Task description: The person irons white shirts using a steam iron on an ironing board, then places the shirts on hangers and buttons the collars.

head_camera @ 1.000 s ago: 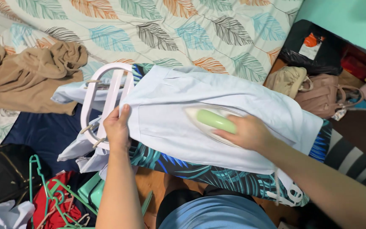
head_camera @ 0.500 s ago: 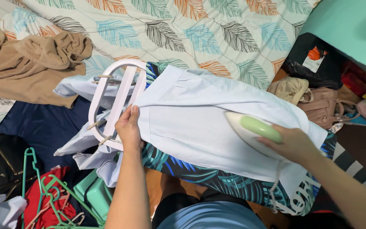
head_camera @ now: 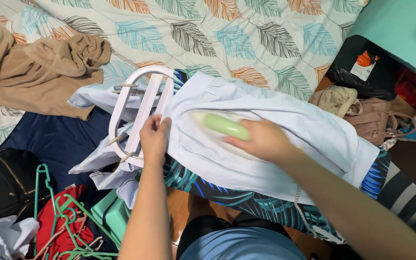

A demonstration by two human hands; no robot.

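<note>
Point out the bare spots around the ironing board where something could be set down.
Free: the leaf-print bedspread beyond the board, between the tan garment and the teal wall; also the navy cloth left of the white rack. Crowded: the near left with green hangers and black bag, the right with handbags. The pale blue shirt covers the board.

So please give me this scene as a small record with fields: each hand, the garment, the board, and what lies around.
left hand: pinches the edge of the pale blue cotton shirt
right hand: grip closed on the green handle of the white iron
iron: flat on the shirt
board: leaf-print ironing board, white rack at its end
around: tan cloth, green plastic hangers, pink bag
</note>
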